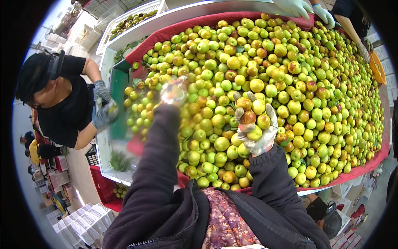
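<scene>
The gloved right hand (256,126) is cupping several green and reddish fruits (253,112), fingers curled half open, above the heaped bench (365,166). The left hand (173,92) is blurring over the pile; I cannot tell its grip.

Our sorting hall around the big table

We see a white-framed table (108,62) lined with red cloth (174,29), a green chute (118,89) at its left end, white crates (124,16) beyond, a red crate (103,186) on the pale floor (81,170), and stacked cartons (78,226) below left.
</scene>
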`<action>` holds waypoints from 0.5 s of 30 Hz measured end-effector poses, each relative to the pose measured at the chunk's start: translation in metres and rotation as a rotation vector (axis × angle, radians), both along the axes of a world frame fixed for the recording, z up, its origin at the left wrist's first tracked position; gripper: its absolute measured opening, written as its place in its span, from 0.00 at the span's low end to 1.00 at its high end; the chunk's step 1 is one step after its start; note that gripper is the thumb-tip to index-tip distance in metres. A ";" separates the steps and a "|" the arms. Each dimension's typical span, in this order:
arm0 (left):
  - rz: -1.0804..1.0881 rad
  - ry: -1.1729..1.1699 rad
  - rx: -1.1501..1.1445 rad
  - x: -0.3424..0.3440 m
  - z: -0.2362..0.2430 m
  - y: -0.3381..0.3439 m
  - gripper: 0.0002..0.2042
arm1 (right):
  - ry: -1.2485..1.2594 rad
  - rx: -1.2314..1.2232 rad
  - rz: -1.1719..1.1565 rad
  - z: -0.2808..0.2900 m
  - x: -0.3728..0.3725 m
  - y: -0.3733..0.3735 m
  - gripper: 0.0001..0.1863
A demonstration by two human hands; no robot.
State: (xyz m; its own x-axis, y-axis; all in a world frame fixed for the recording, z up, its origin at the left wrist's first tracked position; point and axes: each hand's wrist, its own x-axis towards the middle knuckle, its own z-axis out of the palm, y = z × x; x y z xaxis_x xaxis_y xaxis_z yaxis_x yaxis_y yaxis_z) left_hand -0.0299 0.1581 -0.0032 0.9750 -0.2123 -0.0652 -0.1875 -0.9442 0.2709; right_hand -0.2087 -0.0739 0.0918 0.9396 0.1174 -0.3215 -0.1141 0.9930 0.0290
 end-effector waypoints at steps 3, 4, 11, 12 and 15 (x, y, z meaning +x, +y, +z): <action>-0.256 -0.077 0.003 -0.003 -0.013 0.028 0.20 | 0.017 0.087 0.006 0.006 0.002 0.006 0.29; -0.230 -0.122 0.016 -0.005 -0.009 0.025 0.18 | 0.039 0.084 0.008 0.007 0.002 0.008 0.29; -0.090 0.557 -1.576 -0.054 0.071 -0.047 0.18 | -0.009 0.061 -0.075 0.004 0.001 0.010 0.31; -0.191 0.755 -1.806 -0.069 0.075 -0.056 0.19 | 0.010 0.014 -0.093 0.002 0.001 0.009 0.31; -0.755 0.032 -0.883 -0.084 0.077 -0.073 0.22 | 0.059 -0.056 -0.116 -0.001 0.000 0.003 0.33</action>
